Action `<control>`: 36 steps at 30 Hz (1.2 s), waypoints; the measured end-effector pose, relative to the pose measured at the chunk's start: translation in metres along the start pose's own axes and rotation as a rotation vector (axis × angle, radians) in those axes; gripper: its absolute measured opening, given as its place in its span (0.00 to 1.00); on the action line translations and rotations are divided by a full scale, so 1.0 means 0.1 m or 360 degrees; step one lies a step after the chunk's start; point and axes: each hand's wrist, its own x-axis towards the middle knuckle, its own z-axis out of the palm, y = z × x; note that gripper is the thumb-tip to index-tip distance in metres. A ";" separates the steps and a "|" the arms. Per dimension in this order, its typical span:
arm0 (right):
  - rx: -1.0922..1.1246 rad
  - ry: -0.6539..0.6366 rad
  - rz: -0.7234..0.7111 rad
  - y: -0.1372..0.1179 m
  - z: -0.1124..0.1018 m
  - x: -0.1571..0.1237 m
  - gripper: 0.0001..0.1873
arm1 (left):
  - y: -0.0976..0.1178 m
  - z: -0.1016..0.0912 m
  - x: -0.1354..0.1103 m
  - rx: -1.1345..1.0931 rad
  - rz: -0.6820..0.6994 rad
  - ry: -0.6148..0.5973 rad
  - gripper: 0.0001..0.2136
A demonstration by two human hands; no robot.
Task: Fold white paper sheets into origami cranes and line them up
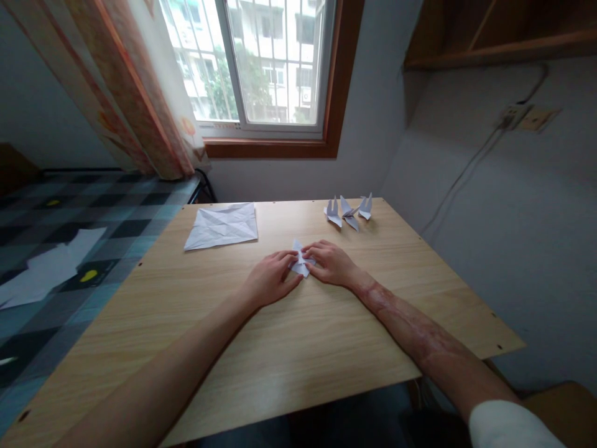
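A light wooden counter (289,348) stands in a small room, below a barred window (275,62) with a patterned curtain (140,106) drawn to one side. Both hands rest on the counter near its middle, palms down. The left hand (270,280) and the right hand (332,262) face each other with the fingertips almost meeting. Between them lies a small folded paper piece (300,264), white, flat on the counter surface. Each hand has its fingers curled inward and closed on one side of this piece, the left hand on its left edge and the right hand on its right edge. The exact fold under the fingers cannot be made out. Beyond the left hand, well apart from it, a creased white sheet (222,225) lies opened flat on the counter. Beyond the right hand, near the far counter edge, three folded paper figures (349,213) stand close together with pointed wings raised. To the left of the left hand, past the counter edge, a bed (56,236) with a checked cover carries loose white sheets (46,270). To the right of the right hand, the grey wall carries a socket (513,115) with a cable running down from it, and a wooden shelf (504,37) is mounted above.
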 end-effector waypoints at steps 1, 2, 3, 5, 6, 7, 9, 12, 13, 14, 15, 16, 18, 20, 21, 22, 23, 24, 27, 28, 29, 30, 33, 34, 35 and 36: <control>-0.0003 0.0000 -0.0001 -0.01 0.00 0.00 0.08 | 0.00 0.00 0.00 0.0001 0.0000 -0.0002 0.14; -0.0004 0.0000 0.0000 -0.01 -0.01 0.00 0.08 | -0.01 0.01 0.00 0.0003 -0.0003 -0.0005 0.14; -0.0003 -0.0001 0.0000 -0.02 -0.01 0.00 0.08 | -0.01 0.01 0.00 0.0004 -0.0008 -0.0009 0.14; -0.0001 -0.0009 -0.0002 -0.03 -0.02 0.00 0.09 | -0.02 0.01 0.00 0.0005 -0.0027 -0.0013 0.14; -0.0001 -0.0013 -0.0001 -0.03 -0.03 0.00 0.09 | -0.02 0.01 -0.01 0.0004 -0.0036 -0.0013 0.15; 0.0000 -0.0016 -0.0002 -0.04 -0.03 0.00 0.09 | -0.02 0.01 -0.01 0.0001 -0.0043 -0.0012 0.15; 0.0007 -0.0020 -0.0008 -0.04 -0.04 -0.01 0.10 | -0.02 0.01 -0.01 -0.0015 -0.0049 -0.0012 0.15; 0.0027 -0.0023 -0.0029 -0.04 -0.05 -0.03 0.11 | -0.02 0.01 0.00 -0.0052 -0.0035 -0.0003 0.15; 0.0035 -0.0023 -0.0037 -0.04 -0.05 -0.03 0.11 | -0.02 0.01 0.00 -0.0060 -0.0030 0.0002 0.15; 0.0043 -0.0023 -0.0043 -0.04 -0.06 -0.04 0.12 | -0.02 0.02 0.01 -0.0064 -0.0027 0.0006 0.15; 0.0050 -0.0023 -0.0045 -0.04 -0.07 -0.04 0.12 | -0.01 0.02 0.01 -0.0065 -0.0028 0.0008 0.14; 0.0056 -0.0023 -0.0044 -0.04 -0.07 -0.05 0.12 | -0.01 0.02 0.01 -0.0064 -0.0030 0.0007 0.14; 0.0064 -0.0023 -0.0037 -0.04 -0.08 -0.06 0.11 | 0.00 0.03 0.02 -0.0059 -0.0035 -0.0003 0.13; 0.0061 -0.0022 -0.0035 -0.03 -0.09 -0.07 0.11 | 0.01 0.02 0.03 -0.0043 -0.0040 -0.0012 0.13; 0.0057 -0.0018 -0.0036 -0.03 -0.08 -0.07 0.10 | 0.01 0.02 0.03 -0.0033 -0.0044 -0.0015 0.13; 0.0052 -0.0016 -0.0037 -0.03 -0.08 -0.07 0.10 | 0.01 0.02 0.03 -0.0024 -0.0049 -0.0017 0.13; 0.0047 -0.0015 -0.0038 -0.02 -0.07 -0.07 0.09 | 0.01 0.01 0.02 -0.0017 -0.0053 -0.0019 0.13; 0.0042 -0.0014 -0.0040 -0.02 -0.07 -0.07 0.09 | 0.01 0.01 0.02 -0.0015 -0.0056 -0.0020 0.13; 0.0040 -0.0012 -0.0042 -0.01 -0.05 -0.06 0.09 | 0.00 0.02 0.01 -0.0016 -0.0047 -0.0023 0.13; 0.0041 -0.0012 -0.0042 -0.01 -0.05 -0.06 0.09 | -0.01 0.02 0.00 -0.0016 -0.0045 -0.0021 0.13; 0.0041 -0.0013 -0.0042 -0.01 -0.05 -0.06 0.09 | -0.02 0.02 0.00 -0.0016 -0.0044 -0.0019 0.13; 0.0042 -0.0015 -0.0042 -0.02 -0.05 -0.06 0.09 | -0.02 0.03 0.00 -0.0016 -0.0043 -0.0019 0.13; 0.0048 -0.0029 -0.0046 -0.04 -0.07 -0.06 0.10 | -0.03 0.03 0.01 -0.0022 -0.0040 -0.0022 0.13; 0.0055 -0.0029 -0.0041 -0.05 -0.08 -0.06 0.10 | -0.02 0.03 0.01 -0.0027 -0.0037 -0.0025 0.13; 0.0063 -0.0029 -0.0032 -0.06 -0.08 -0.06 0.11 | -0.02 0.03 0.01 -0.0030 -0.0036 -0.0029 0.14; 0.0072 -0.0030 -0.0018 -0.08 -0.08 -0.07 0.11 | -0.02 0.03 0.00 -0.0030 -0.0038 -0.0032 0.14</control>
